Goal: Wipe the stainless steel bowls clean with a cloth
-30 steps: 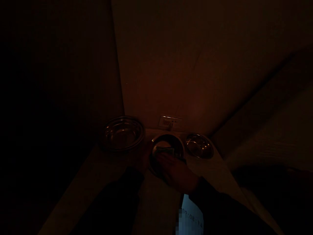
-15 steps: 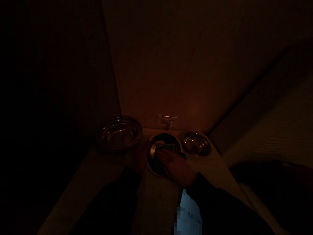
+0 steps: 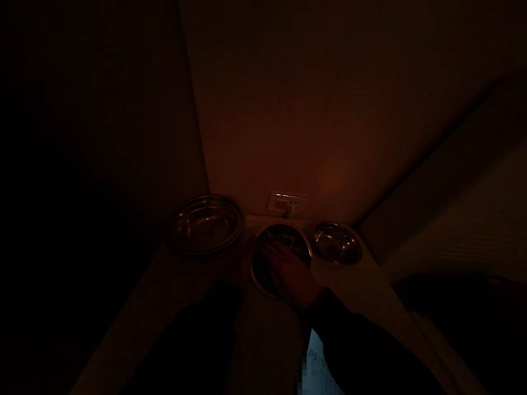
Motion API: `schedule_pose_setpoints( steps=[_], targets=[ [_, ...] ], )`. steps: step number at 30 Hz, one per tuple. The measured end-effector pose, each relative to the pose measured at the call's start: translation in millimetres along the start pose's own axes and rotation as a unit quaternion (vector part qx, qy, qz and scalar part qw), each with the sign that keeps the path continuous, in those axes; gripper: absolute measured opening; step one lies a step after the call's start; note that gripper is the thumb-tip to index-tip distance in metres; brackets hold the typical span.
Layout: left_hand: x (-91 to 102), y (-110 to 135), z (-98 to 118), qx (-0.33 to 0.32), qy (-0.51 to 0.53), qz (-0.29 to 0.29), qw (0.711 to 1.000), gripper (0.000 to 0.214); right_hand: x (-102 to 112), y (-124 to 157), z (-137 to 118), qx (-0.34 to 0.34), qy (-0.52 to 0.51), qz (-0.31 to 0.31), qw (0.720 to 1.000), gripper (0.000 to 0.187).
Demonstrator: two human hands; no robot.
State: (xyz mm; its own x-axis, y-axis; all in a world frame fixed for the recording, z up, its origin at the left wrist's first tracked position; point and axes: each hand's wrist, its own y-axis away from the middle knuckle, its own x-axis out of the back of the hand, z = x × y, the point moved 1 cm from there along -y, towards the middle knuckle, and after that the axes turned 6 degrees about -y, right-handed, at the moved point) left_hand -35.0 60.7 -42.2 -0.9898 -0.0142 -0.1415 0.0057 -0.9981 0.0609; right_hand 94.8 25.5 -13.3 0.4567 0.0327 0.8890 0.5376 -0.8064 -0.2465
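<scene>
And there I was, my right hand (image 3: pixel 290 280) down in the middle bowl (image 3: pixel 309 247), which sat straight in front of me — its mouth looked tipped my way, I'd judge so the palm could reach the inside. The fingers of that hand lay long and close together over something dark and greenish (image 3: pixel 289 240), perhaps a cloth; whether they gripped it or merely pressed on it, I couldn't tell in that gloom. My left hand (image 3: pixel 245 262) was a dim shape against the bowl's left side, likely there to brace it, though whether its fingers clasped the wall or only rested there, I couldn't tell either. Off to the left on the bench (image 3: pixel 263 340) stood the wide bowl (image 3: pixel 208 230), to the right the small bowl (image 3: pixel 337 244), both well aside — sensible, I'd say, since that left the centre to my hands. Now the count: two hands, three bowls for certain, with more than one rim line on the wide one, so a nested extra was possible; one greenish piece; one socket plate (image 3: pixel 280 203) low on the wall with one plug (image 3: pixel 288 210) in it; and one lit screen (image 3: pixel 319 366) by my right sleeve, digits facing up, presumably for easy reading.
</scene>
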Motion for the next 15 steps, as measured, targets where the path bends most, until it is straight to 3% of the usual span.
schedule_pose_setpoints(
  steps=[9, 15],
  targets=[
    [-0.4, 4.7, 9.9, 0.014, 0.017, 0.0, 1.0, 0.031, 19.7, 20.6, -9.0, 0.053, -0.068, -0.093, 0.992, 0.041],
    [-0.5, -0.3, 3.0, 0.025, 0.02, -0.003, 0.999, 0.032, 0.9, 5.7, 1.8, 0.03, -0.046, -0.033, 0.998, 0.048]
  ],
)
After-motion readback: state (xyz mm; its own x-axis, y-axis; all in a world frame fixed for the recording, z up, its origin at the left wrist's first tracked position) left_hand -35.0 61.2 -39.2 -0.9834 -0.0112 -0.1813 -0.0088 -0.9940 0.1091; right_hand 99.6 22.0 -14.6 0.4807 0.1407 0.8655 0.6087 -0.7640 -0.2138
